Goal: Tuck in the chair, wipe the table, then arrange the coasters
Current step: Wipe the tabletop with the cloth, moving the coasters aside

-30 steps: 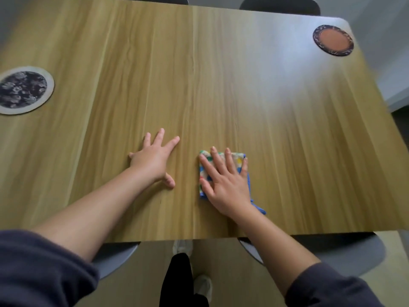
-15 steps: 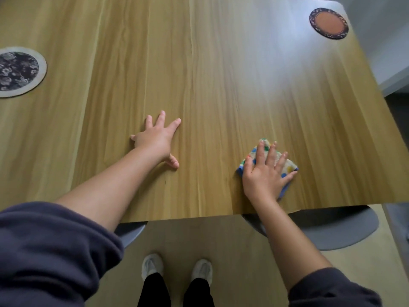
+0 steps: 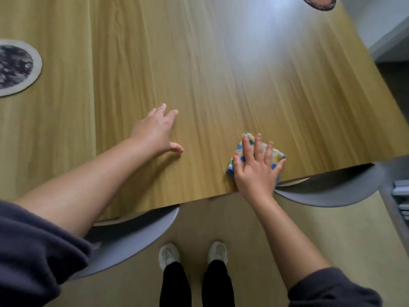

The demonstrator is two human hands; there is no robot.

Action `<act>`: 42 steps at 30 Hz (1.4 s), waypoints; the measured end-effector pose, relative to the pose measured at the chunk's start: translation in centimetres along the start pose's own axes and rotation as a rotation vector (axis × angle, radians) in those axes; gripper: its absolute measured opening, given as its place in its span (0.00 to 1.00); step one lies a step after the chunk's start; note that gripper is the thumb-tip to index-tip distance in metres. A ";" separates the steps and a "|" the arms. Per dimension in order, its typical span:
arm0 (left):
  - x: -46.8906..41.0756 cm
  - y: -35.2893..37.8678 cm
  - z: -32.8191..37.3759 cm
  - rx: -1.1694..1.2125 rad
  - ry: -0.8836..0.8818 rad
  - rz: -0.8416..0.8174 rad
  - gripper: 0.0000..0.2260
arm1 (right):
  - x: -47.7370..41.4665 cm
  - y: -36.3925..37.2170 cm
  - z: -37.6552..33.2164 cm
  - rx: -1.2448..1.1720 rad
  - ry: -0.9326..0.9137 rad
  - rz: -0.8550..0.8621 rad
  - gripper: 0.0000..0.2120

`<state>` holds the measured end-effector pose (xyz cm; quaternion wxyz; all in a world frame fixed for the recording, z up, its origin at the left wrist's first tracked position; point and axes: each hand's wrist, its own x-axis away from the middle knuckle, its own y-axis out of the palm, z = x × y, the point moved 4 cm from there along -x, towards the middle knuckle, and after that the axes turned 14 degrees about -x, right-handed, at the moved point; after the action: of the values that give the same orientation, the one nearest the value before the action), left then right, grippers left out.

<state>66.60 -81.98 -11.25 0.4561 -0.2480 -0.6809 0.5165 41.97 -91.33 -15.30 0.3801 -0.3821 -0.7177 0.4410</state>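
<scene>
A folded cloth with coloured dots lies near the front edge of the wooden table. My right hand presses flat on the cloth, fingers spread over it. My left hand rests open and empty on the bare tabletop to the left. A dark floral coaster with a pale rim sits at the left edge. An orange coaster with a dark rim is half cut off at the top right. Two grey chairs, one at the left and one at the right, are tucked under the front edge.
My feet in white shoes stand on the pale floor between the two chairs. A grey wall and skirting run along the right, and a grey shelf edge shows at the far right.
My right hand slid the cloth from the table's middle to the right along the front edge. My left hand stayed flat in place. The view tilted further down.
</scene>
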 end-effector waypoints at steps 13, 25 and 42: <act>0.8 1.1 -8.9 0.044 -0.252 -0.070 0.49 | 5.7 4.9 -11.1 0.088 -0.323 -0.104 0.29; 0.4 0.0 -8.4 0.043 -0.258 -0.161 0.47 | -2.1 4.0 -13.1 0.110 -0.652 -0.164 0.28; -11.0 -5.7 -12.7 -0.001 -0.278 -0.030 0.44 | -25.8 2.2 -23.1 0.045 -0.644 -0.168 0.28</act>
<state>83.61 -86.80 -9.31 0.3648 -0.1643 -0.7415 0.5386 73.62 -105.48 -15.31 0.1770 -0.1540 -0.8201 0.5218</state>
